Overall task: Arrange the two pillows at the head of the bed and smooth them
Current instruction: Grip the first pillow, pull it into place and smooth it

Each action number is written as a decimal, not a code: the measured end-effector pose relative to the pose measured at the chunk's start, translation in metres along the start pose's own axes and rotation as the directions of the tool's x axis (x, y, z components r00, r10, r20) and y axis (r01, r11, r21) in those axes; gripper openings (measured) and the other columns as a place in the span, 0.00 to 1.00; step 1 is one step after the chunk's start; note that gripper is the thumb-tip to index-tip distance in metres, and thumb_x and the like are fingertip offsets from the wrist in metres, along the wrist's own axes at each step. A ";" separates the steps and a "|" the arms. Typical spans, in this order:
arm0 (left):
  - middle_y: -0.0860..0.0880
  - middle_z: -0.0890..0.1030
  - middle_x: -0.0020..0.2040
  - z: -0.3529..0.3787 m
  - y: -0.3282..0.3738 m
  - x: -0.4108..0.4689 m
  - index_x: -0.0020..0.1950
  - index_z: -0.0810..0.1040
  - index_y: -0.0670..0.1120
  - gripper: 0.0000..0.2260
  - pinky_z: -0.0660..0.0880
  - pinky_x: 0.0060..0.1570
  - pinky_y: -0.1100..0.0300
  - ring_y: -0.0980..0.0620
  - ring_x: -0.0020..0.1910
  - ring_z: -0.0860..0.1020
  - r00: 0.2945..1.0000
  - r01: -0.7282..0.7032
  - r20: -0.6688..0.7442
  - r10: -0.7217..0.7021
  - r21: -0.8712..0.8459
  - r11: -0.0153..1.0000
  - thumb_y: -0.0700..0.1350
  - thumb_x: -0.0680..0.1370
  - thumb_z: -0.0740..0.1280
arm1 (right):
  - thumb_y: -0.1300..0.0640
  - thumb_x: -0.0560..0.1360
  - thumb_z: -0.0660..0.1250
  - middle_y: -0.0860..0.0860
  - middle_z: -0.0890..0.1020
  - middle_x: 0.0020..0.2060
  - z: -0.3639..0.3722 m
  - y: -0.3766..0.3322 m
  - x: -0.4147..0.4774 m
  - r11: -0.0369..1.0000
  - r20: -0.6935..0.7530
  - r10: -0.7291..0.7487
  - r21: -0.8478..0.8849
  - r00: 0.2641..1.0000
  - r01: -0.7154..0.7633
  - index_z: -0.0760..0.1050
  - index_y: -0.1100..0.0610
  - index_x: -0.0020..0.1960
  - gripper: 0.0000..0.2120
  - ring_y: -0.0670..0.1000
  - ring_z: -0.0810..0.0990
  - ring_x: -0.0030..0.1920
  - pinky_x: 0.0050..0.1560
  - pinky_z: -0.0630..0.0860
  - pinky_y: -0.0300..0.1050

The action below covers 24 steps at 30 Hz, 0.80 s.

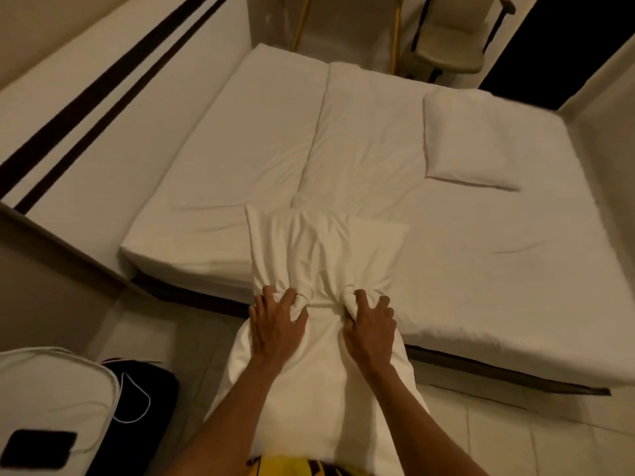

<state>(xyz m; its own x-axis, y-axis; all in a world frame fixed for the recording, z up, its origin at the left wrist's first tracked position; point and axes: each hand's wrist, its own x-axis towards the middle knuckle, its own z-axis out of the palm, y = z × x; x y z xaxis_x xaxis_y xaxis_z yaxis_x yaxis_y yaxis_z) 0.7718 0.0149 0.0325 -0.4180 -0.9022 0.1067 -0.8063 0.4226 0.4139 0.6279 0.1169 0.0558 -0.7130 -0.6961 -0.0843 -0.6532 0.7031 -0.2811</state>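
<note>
A white pillow (319, 255) hangs half over the near edge of the bed (498, 286), its far end resting on the sheet and its near end drooping toward me. My left hand (275, 324) and my right hand (369, 326) both clutch bunched pillowcase fabric across its middle, about a hand's width apart. A second white pillow (470, 146) lies flat on the bed at the far right, close to the wall side. A folded white duvet (360, 132) covers the middle of the bed.
A beige chair (450, 39) stands beyond the bed's far end. At lower left sits a white cushion (51, 400) with a dark phone (37, 448) on it, beside a black bag (137, 400). Walls flank the bed left and right. Tiled floor (515, 434) is underfoot.
</note>
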 end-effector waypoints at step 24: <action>0.45 0.73 0.50 -0.005 -0.133 0.244 0.53 0.78 0.51 0.14 0.70 0.45 0.49 0.43 0.45 0.73 0.993 0.096 0.062 -0.104 0.116 0.989 0.56 0.73 0.63 | 0.55 0.75 0.63 0.62 0.70 0.58 0.064 -0.192 0.200 0.999 0.159 -0.019 0.040 0.987 0.013 0.67 0.51 0.67 0.21 0.63 0.73 0.49 0.47 0.74 0.57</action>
<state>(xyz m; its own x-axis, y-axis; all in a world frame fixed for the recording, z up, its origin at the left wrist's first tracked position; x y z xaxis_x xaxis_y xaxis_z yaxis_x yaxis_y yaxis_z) 0.7796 -0.2615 0.0083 -0.3571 -0.9340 0.0064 -0.8860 0.3409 0.3142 0.6271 -0.1659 0.0316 -0.6505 -0.7237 -0.2303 -0.6518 0.6876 -0.3198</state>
